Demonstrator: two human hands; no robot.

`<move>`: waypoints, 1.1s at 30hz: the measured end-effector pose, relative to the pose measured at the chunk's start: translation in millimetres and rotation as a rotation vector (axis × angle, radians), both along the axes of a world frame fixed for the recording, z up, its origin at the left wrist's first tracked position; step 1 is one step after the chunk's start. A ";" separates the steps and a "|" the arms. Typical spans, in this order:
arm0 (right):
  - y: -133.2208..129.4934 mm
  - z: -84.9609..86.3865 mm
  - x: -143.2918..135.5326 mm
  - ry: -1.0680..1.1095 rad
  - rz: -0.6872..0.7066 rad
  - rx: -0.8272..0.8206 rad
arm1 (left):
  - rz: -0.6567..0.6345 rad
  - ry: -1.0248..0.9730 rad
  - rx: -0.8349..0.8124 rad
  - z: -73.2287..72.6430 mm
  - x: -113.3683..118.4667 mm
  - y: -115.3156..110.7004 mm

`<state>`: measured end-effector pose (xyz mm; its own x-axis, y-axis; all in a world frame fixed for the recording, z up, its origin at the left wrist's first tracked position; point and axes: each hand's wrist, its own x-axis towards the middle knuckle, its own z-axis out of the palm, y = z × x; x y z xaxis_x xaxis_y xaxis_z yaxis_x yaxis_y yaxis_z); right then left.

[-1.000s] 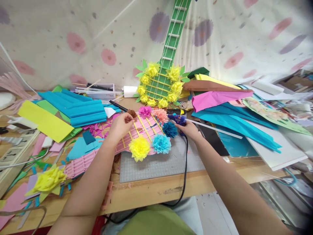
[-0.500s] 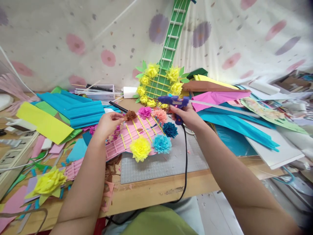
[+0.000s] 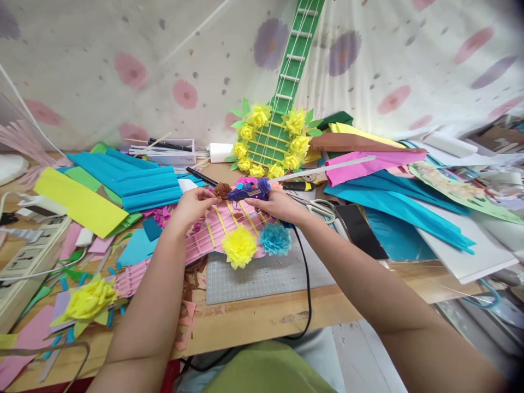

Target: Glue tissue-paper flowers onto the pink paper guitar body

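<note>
My right hand (image 3: pixel 282 206) is wrapped round a purple glue gun (image 3: pixel 249 190) with a long white glue stick out of its back. The gun's nozzle points left at a brown paper flower (image 3: pixel 222 190), which my left hand (image 3: pixel 195 204) pinches by its edge. Both are over a pink paper guitar (image 3: pixel 216 229) with yellow strips across its body. On the guitar's rim sit a yellow flower (image 3: pixel 239 247) and a light blue flower (image 3: pixel 275 239). A magenta flower (image 3: pixel 246 179) is partly hidden behind the gun.
A green guitar (image 3: pixel 278 128) with yellow flowers leans at the back. Blue folded paper (image 3: pixel 139 185) lies left, more paper sheets right. A phone (image 3: pixel 360 230) and scissors (image 3: pixel 321 210) lie right of the grey cutting mat (image 3: pixel 254 284). The gun's black cord (image 3: pixel 308 289) hangs over the table edge.
My right hand has brought the glue gun left, from above the coral flower to the brown one. My left hand still pinches the brown flower, now tilted up somewhat. The view has shifted slightly.
</note>
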<state>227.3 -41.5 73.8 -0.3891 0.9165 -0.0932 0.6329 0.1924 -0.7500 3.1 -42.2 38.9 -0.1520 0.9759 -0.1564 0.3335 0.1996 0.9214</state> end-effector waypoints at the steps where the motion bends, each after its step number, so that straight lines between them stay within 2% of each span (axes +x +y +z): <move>1: 0.4 -0.2 -0.4 -0.008 -0.004 0.001 | -0.003 -0.009 -0.004 1.1 0.8 -0.5; 14: 1.2 -0.1 0.2 -0.036 0.016 -0.050 | 0.008 0.024 -0.105 22.5 9.8 -11.3; 25: 5.6 1.1 -0.1 -0.039 0.006 0.034 | -0.029 0.035 -0.079 20.1 8.7 -9.4; 30: 6.4 1.0 0.7 -0.011 -0.014 0.017 | -0.100 0.010 0.000 7.6 3.5 -4.8; 33: 8.3 2.1 11.0 0.050 -0.077 0.008 | -0.149 0.006 0.040 3.3 1.3 -3.8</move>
